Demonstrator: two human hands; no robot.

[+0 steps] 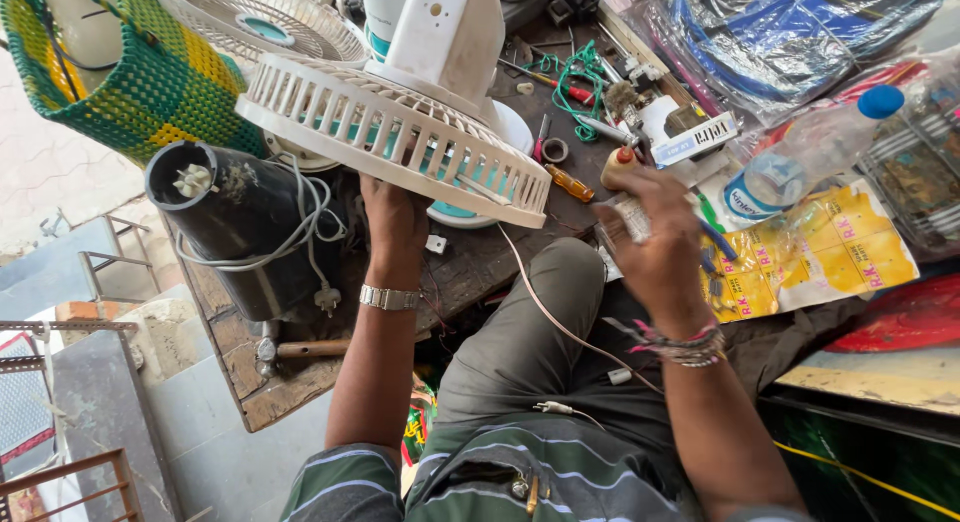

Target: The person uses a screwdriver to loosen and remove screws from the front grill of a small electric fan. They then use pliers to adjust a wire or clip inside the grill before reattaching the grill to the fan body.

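At my cluttered table [300,387], a white fan [400,112] lies tilted, its grille guard [390,142] facing down toward my lap, its body running up and away from me. My left hand [393,217] reaches under the guard's near rim, fingers hidden, grip unclear. My right hand [655,247], just right of the guard, closes around a small white tube [633,219].

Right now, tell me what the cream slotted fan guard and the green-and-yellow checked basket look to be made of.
Cream slotted fan guard, under the left hand: likely moulded plastic, matte, with uniform ribs and rounded slots. Green-and-yellow checked basket: seemingly woven plastic cord, slightly glossy, with a regular knotted mesh. The right hand holds a small tube; material unclear.
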